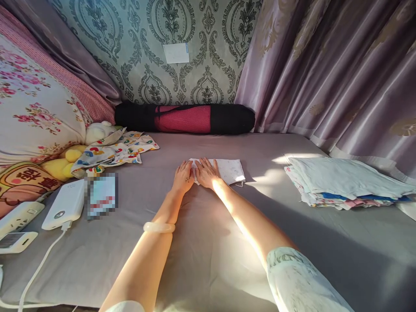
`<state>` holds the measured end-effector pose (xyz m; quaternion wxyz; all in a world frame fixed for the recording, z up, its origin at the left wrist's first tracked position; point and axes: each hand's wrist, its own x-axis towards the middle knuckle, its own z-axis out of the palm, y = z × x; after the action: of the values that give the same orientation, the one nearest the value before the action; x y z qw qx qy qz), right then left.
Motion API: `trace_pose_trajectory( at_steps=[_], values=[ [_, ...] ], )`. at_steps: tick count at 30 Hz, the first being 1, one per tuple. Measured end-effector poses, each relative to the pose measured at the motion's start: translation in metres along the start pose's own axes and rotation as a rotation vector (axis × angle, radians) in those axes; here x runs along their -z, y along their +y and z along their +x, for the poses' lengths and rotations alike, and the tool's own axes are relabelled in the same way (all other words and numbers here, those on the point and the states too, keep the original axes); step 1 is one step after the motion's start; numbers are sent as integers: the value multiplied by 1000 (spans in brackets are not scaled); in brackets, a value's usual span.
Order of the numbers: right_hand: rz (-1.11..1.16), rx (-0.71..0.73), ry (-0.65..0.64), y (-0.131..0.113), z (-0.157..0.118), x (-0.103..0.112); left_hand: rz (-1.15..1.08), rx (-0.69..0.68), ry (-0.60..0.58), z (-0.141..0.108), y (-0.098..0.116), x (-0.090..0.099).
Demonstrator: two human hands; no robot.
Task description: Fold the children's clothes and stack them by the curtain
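Observation:
A white folded cloth with a faint small print lies flat on the grey bed sheet, a thin string or tie at its lower right corner. My right hand rests flat on the cloth's left part with its fingers stretched out. Close beside it, my left hand lies at the cloth's left edge, fingers extended and pointing away from me. The underside of both hands is hidden. A pale bangle circles my left forearm.
Folded clothes are stacked at right. A black and pink roll bag lies along the wall. At left are a patterned cloth, plush toys, a floral pillow, a white power bank with cable and a power strip.

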<state>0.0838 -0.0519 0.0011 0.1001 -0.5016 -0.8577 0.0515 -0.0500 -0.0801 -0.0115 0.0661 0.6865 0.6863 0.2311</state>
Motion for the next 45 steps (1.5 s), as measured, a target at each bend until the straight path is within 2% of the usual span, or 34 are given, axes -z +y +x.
trace_pose_trajectory(
  at_steps=[3, 10, 16, 21, 28, 33, 38, 42, 45],
  values=[
    [0, -4, -26, -1, 0, -1, 3, -23, -38, -2, 1, 1],
    [30, -19, -53, 3, 2, 6, 48, -41, -47, -4, 4, 1],
    [-4, -122, 71, 24, -3, 14, 96, -108, -40, -7, 10, 1],
    [8, -175, -8, 32, -11, 10, 113, -133, -79, -7, 10, -3],
    [16, -189, -14, 32, -9, 4, 127, -106, -127, -7, 11, -1],
    [26, -171, -27, 38, -10, 12, 125, -99, -135, -8, 12, 0],
    [-13, -248, 26, 49, -17, 23, 134, -108, -140, -8, 12, 0],
    [-8, -275, -48, 54, -21, 18, 143, -106, -144, -7, 12, 0],
    [8, -281, -57, 54, -22, 14, 147, -95, -151, -7, 13, 1]
  ],
)
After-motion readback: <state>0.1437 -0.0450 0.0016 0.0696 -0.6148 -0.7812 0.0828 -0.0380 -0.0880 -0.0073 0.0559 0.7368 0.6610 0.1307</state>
